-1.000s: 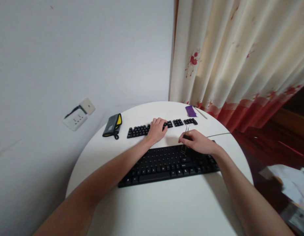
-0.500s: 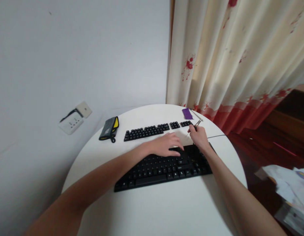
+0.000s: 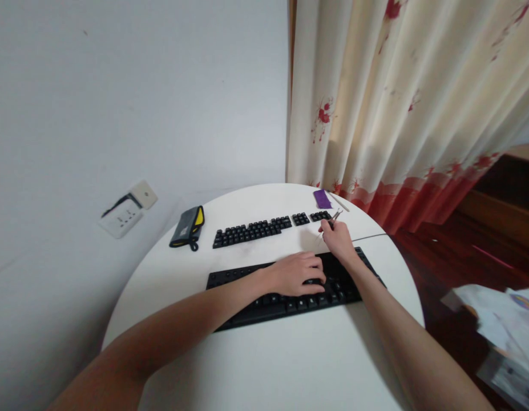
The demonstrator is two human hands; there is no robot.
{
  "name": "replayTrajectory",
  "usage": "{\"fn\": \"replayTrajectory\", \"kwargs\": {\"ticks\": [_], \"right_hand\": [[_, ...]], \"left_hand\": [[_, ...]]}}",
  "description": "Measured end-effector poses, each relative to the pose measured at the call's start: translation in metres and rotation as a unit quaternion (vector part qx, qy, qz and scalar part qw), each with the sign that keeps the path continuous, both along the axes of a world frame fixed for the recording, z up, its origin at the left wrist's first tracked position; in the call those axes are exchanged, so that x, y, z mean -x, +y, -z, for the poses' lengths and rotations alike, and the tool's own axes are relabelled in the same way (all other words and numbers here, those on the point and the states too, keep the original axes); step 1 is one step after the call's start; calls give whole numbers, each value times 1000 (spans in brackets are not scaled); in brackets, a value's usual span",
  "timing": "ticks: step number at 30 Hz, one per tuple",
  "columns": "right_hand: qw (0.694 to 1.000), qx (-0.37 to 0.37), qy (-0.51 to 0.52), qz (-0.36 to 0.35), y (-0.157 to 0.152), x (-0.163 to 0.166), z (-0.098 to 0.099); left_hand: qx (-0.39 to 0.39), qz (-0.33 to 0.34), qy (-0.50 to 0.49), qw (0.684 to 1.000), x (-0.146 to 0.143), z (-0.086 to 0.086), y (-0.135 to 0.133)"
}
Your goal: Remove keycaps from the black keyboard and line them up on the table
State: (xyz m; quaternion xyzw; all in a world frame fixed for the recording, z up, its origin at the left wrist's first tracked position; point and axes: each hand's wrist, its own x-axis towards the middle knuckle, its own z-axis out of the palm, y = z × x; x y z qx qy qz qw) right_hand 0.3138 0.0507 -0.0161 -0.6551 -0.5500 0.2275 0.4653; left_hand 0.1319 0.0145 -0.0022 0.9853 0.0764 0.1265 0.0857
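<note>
A black keyboard (image 3: 247,291) lies on a round white table (image 3: 264,365). My left hand (image 3: 298,273) rests on its right half, fingers curled down onto the keys. My right hand (image 3: 339,238) is just beyond the keyboard's far right corner, pinched on a small metal wire tool (image 3: 334,217) that points toward rows of loose black keycaps (image 3: 251,230) laid out on the table. Two smaller keycap groups (image 3: 310,217) lie right by the tool's tip.
A grey and yellow pouch (image 3: 187,227) lies at the table's far left. A purple card (image 3: 322,198) and a thin white stick (image 3: 340,201) sit at the far edge by the curtain (image 3: 396,103). The keyboard's cable (image 3: 371,236) runs right. Papers (image 3: 499,325) lie on the floor.
My left hand came back from the loose keycaps onto the keyboard's right half. My right hand lifted the tool off the keyboard and carried it to the far keycap groups.
</note>
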Motion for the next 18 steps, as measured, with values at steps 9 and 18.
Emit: {"fn": "replayTrajectory", "kwargs": {"ticks": [9,18], "right_hand": [[999,16,-38,-18,-4,11,5],[996,17,-79,-23,-4,18,14]], "left_hand": [[3,6,6,1000,0,3,1],[-18,-6,-13,1000,2,7,-2]]}}
